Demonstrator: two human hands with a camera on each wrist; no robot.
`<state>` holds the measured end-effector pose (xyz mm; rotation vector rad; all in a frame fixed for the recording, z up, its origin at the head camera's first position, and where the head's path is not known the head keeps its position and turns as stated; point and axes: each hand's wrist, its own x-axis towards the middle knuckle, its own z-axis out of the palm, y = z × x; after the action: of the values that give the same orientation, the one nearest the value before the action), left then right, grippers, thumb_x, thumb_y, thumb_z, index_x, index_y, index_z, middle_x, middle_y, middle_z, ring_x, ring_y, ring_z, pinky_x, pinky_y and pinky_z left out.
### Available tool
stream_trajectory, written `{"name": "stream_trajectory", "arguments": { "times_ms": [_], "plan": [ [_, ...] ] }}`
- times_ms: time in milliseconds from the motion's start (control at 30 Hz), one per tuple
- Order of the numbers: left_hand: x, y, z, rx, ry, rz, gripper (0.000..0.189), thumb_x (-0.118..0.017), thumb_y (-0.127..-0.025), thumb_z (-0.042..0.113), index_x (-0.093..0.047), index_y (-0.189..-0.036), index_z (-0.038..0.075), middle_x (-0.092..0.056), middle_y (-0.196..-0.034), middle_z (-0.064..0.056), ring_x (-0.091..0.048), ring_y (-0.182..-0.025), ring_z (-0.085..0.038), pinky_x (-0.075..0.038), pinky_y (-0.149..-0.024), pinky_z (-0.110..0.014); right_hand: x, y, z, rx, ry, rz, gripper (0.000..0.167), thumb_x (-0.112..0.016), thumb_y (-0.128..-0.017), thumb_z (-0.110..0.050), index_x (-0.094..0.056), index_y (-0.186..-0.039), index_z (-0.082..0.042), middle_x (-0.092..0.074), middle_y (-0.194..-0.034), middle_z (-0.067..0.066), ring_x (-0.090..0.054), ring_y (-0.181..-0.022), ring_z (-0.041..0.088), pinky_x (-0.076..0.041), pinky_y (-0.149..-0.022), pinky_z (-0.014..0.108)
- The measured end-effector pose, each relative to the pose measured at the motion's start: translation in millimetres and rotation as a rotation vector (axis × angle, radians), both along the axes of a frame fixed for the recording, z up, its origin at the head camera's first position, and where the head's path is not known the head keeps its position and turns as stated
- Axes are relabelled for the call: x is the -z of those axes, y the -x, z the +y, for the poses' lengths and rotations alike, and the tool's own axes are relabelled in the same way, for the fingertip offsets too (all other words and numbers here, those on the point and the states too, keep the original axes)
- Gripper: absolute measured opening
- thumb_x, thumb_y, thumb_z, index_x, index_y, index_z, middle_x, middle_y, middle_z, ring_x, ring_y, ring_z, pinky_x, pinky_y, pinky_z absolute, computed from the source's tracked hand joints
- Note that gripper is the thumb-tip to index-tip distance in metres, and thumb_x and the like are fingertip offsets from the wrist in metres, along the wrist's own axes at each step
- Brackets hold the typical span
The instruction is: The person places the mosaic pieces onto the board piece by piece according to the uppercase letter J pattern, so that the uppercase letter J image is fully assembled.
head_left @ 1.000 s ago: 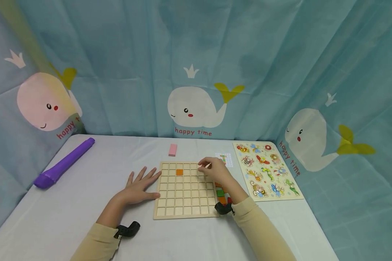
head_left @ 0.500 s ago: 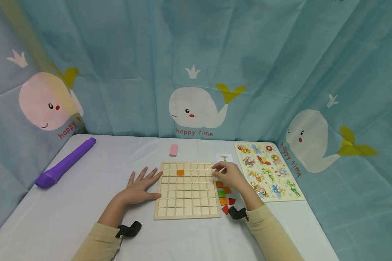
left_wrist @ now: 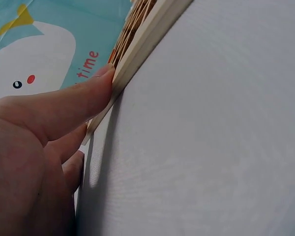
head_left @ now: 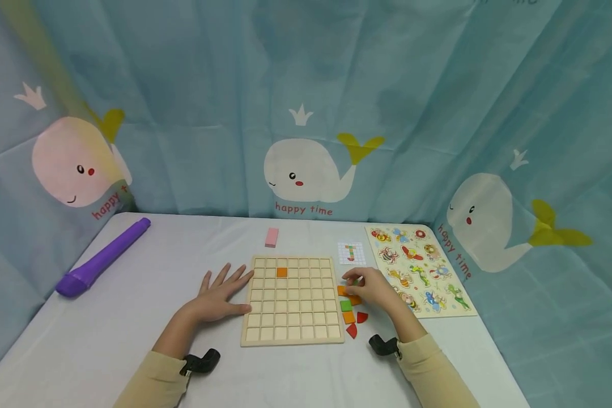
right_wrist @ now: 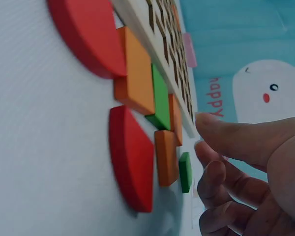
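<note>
A wooden grid board (head_left: 293, 300) lies on the white table with one orange square tile (head_left: 282, 272) in its upper rows. My left hand (head_left: 216, 300) rests at the board's left side, fingers spread; in the left wrist view its thumb (left_wrist: 96, 93) touches the edge. To the right of the board, my right hand (head_left: 373, 288) is over loose blocks, its fingers bent with a gap to the thumb and nothing between them. A green block (right_wrist: 185, 172) stands just off those fingertips. Nearby are orange blocks (right_wrist: 140, 73), another green block (right_wrist: 160, 98) and two red quarter-round blocks (right_wrist: 132, 160).
Behind the right hand lies a small printed grid card (head_left: 351, 253). A puzzle board with insect pictures (head_left: 413, 266) is further right. Beyond the grid board sits a pink block (head_left: 271, 237), and a purple tapered object (head_left: 102, 258) lies at the left. A whale-print curtain (head_left: 306, 85) encloses the table.
My right hand has moved from over the board's upper right, rightward and down, to the loose blocks, uncovering the card. The left hand has stayed put.
</note>
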<state>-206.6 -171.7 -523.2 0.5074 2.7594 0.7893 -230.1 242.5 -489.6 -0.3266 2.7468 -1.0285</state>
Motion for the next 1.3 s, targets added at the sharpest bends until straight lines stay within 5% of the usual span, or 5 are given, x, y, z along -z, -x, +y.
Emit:
{"name": "stream_trajectory", "arguments": {
  "times_ms": [467, 800, 1300],
  "plan": [
    [-0.5, -3.6, -1.4, -0.001, -0.014, 0.011, 0.092, -0.069, -0.086, 0.063, -0.032, -0.160, 0.022, -0.020, -0.169, -0.011, 0.002, -0.155, -0.044, 0.015, -0.116, -0.070, 10.8, -2.1, 1, -0.001, -0.022, -0.029, 0.013, -0.079, -0.088, -0.016, -0.072, -0.099, -0.013, -0.061, -0.085, -0.003, -0.051, -0.067, 0.013, -0.043, -0.061, 0.026],
    [2.6, -2.4, -3.2, 0.002, -0.016, 0.008, 0.092, -0.068, -0.086, 0.064, -0.032, -0.160, 0.024, -0.019, -0.169, -0.009, 0.003, -0.156, -0.043, 0.016, -0.116, -0.068, 0.4, -0.8, -2, 0.005, 0.011, -0.027, 0.012, -0.075, -0.093, -0.018, -0.064, -0.090, -0.014, -0.063, -0.085, -0.001, -0.055, -0.066, 0.015, -0.047, -0.060, 0.029],
    [-1.5, -3.7, -0.5, 0.010, -0.027, 0.020, 0.091, -0.069, -0.086, 0.062, -0.033, -0.160, 0.022, -0.020, -0.169, -0.012, 0.002, -0.155, -0.044, 0.015, -0.116, -0.070, -16.8, 21.4, -29, -0.027, 0.049, 0.031, 0.007, -0.072, -0.096, -0.022, -0.071, -0.100, -0.016, -0.067, -0.090, -0.002, -0.058, -0.072, 0.018, -0.049, -0.063, 0.029]
  ]
}}
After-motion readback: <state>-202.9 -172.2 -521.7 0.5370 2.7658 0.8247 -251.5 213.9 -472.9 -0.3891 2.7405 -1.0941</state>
